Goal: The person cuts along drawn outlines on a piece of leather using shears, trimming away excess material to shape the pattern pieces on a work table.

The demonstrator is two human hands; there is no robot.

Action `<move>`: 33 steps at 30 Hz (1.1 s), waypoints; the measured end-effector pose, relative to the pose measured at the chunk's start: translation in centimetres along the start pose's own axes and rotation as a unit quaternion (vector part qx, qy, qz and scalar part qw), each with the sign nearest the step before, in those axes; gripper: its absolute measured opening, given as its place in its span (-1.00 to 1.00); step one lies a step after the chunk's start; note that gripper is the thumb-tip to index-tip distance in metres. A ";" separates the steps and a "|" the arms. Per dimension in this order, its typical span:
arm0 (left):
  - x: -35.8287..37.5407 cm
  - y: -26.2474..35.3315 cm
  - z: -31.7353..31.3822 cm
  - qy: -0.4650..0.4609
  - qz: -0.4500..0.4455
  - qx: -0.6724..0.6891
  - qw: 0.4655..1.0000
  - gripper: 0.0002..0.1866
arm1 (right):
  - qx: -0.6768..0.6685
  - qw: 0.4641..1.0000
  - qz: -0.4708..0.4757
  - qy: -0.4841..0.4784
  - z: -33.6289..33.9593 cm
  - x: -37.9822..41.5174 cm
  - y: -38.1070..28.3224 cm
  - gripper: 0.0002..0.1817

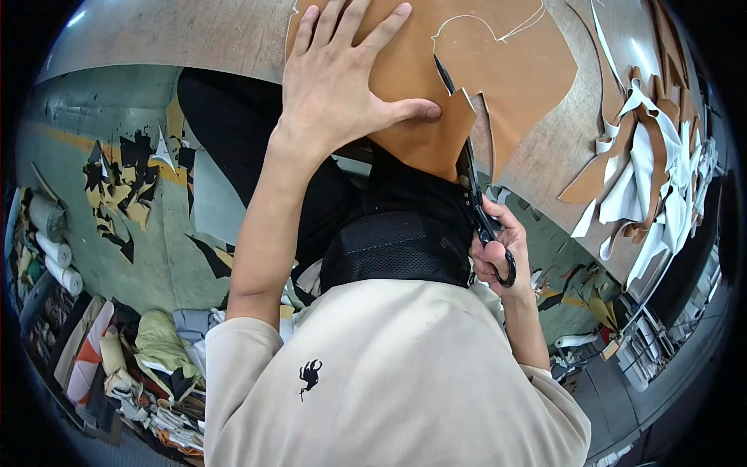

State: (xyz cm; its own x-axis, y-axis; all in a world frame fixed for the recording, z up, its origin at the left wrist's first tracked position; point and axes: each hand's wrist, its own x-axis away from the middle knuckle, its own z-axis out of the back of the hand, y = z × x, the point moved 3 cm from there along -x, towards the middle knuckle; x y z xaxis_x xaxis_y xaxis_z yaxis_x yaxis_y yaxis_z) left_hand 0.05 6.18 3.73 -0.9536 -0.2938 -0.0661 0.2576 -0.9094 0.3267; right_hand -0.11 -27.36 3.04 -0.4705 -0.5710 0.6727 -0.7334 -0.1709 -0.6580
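A sheet of tan leather (pixel 529 74) lies on the wooden table and hangs partly over its near edge. Flat on the leather, fingers spread, rests my left hand (pixel 331 89). My right hand (pixel 502 245) is closed round the handles of black scissors (pixel 476 202), just below the table edge. The scissor blades point away from me along a cut in the leather, one blade tip showing above the sheet and part of the blades hidden by a lifted flap. A white curved line (pixel 467 17) is marked on the leather ahead of the tip.
Leather offcuts (pixel 654 148), tan with white backs, pile up on the table's right side and droop over its edge. Dark and yellow scraps (pixel 120 183) litter the green floor (pixel 156 265) at left. Rolls and folded material (pixel 167 350) stand at lower left.
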 end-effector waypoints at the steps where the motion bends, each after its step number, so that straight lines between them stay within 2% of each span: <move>1: -0.3 -0.8 -1.9 -0.001 0.001 0.000 1.000 0.19 | 0.000 1.000 -0.001 0.000 -0.1 0.0 0.0 0.03; 2: -0.8 -1.7 -4.4 0.162 -0.091 0.074 0.980 0.19 | 0.000 1.000 -0.001 0.000 -0.1 0.0 0.0 0.03; 3: -0.5 -2.2 -5.4 0.319 -0.180 0.146 0.919 0.19 | 0.001 1.000 -0.001 0.000 -0.2 0.1 0.0 0.02; 13: -0.3 -1.7 -5.6 0.320 -0.173 0.158 0.918 0.20 | 0.005 1.000 -0.014 0.011 -0.3 0.3 0.1 0.03; 21: 0.1 -1.0 -6.1 0.362 -0.167 0.178 0.900 0.23 | 0.015 1.000 -0.006 0.016 -0.5 -0.1 -0.4 0.10; 28: 0.8 -0.1 -4.0 0.350 -0.158 0.161 0.909 0.24 | -0.006 1.000 0.003 0.023 -0.9 -0.6 -0.5 0.01; 29: 0.7 1.2 -1.2 0.172 -0.051 0.087 0.980 0.24 | -0.003 1.000 0.006 0.021 -1.1 -0.5 -0.5 0.00; 30: 0.9 1.6 -0.3 -0.014 0.059 0.009 0.998 0.24 | 0.000 1.000 0.009 0.020 -1.3 -0.5 -0.5 0.00; 31: 0.5 0.8 -2.5 -0.015 0.058 0.010 0.998 0.24 | 0.000 1.000 0.009 0.022 -1.3 -0.4 -0.4 0.00; 32: 0.1 -0.3 -5.3 0.176 -0.051 0.095 0.979 0.25 | -0.002 1.000 0.014 0.018 -1.4 -0.5 -0.3 0.00; 33: 0.4 -0.8 -6.3 0.356 -0.156 0.174 0.905 0.25 | -0.003 1.000 0.017 0.014 -1.5 -0.4 -0.2 0.01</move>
State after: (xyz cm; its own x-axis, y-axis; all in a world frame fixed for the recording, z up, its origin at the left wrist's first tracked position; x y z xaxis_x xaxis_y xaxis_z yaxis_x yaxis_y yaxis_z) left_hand 0.40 4.95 -2.50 -0.5973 -0.2666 -0.7564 -0.1905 -0.8690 0.4567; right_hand -0.47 -25.88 3.40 -0.5089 -0.5539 0.6589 -0.7196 -0.1463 -0.6788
